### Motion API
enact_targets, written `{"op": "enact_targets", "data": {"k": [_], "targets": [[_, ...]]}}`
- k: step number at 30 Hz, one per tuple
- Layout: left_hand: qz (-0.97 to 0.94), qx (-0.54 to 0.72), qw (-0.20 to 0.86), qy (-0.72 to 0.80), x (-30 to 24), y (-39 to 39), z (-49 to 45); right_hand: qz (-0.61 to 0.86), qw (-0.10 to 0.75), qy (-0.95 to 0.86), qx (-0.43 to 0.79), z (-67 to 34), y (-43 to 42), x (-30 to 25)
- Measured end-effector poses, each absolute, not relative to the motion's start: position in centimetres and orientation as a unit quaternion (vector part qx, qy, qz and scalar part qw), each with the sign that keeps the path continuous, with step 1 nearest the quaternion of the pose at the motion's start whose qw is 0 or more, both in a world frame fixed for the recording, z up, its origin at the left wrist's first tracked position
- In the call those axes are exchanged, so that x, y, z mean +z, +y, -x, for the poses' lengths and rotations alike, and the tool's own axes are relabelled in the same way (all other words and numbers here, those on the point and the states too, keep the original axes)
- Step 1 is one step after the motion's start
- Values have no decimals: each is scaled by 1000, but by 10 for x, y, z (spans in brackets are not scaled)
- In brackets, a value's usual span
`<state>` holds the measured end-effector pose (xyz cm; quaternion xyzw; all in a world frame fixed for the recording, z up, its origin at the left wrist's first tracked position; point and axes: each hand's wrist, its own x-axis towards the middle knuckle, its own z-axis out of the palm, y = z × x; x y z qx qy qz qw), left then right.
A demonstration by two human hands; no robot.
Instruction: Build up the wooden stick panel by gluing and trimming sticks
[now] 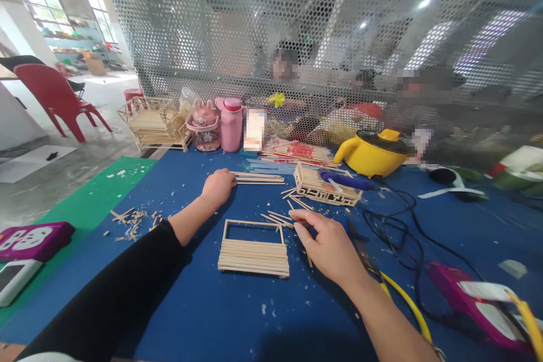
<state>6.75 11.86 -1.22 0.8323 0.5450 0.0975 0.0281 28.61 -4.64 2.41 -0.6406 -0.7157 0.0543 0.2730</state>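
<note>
My left hand [218,188] is closed at the left end of a small row of long wooden sticks [261,179] on the blue table; its fingertips are partly hidden. My right hand [326,242] hovers beside loose short sticks [278,219], thumb and index finger curved and slightly apart, with nothing seen between them. Between my hands lies a small rectangular wooden frame [253,257]. Sticks laid side by side cover its near part, and its far part is an open gap. Pliers [360,246] lie partly hidden behind my right hand.
A wooden stick tray [326,189] bears a blue glue gun [345,179], its cable trailing right. Behind stand a yellow pot [373,153], a pink bottle [231,127] and a stick-built model [155,121]. Stick scraps [131,223] lie left. Perforated metal mesh [237,28] bounds the back.
</note>
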Motion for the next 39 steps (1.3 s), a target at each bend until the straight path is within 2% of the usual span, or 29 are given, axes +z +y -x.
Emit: {"op": "enact_targets", "data": {"k": [11, 15, 18, 20, 23, 26, 30, 39], "targets": [[-837, 143, 10, 527, -4, 115, -66, 622, 333, -708, 29, -295, -47, 3], [-850, 212, 2, 483, 18, 68, -50, 597, 387, -695, -108, -292, -52, 9], [-876, 244, 18, 415, 28, 20, -41, 535, 359, -745, -170, -289, -59, 18], [-884, 276, 40, 374, 27, -1, -36, 513, 319, -789, -113, -289, -64, 23], [-864, 346, 130, 340, 20, -12, -29, 534, 273, -800, 22, -294, -66, 24], [-810, 341, 209, 430, 12, -8, -18, 571, 266, -770, 97, -301, -64, 19], [-760, 276, 265, 525, 2, -10, -4, 576, 259, -761, 146, -304, -58, 9], [-792, 259, 239, 499, -6, -20, 1, 546, 263, -783, 141, -304, -53, -3]]}}
